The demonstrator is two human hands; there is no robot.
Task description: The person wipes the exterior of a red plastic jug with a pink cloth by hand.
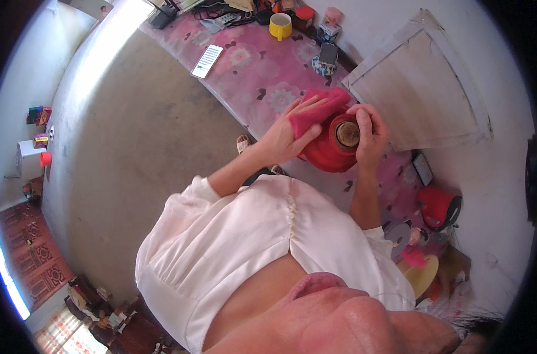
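Note:
A red vacuum flask (328, 152) with a cork stopper (348, 134) in its neck stands or is held upright before my chest, over the near side of a table. My left hand (290, 132) presses a folded pink cloth (323, 106) against the flask's upper left side, fingers stretched over the cloth and thumb at its lower edge. Beside the neck, on the right, my right hand (372, 132) grips the flask with curled fingers; the part under them is mostly hidden. The flask's base is out of sight.
The table has a pink flowered cover (251, 66). On it lie a phone (207, 61), a yellow mug (280, 26), a tissue-like patterned bundle (324, 66) and cables. A framed panel (419, 88) leans at the wall. A red container (437, 207) sits to the right.

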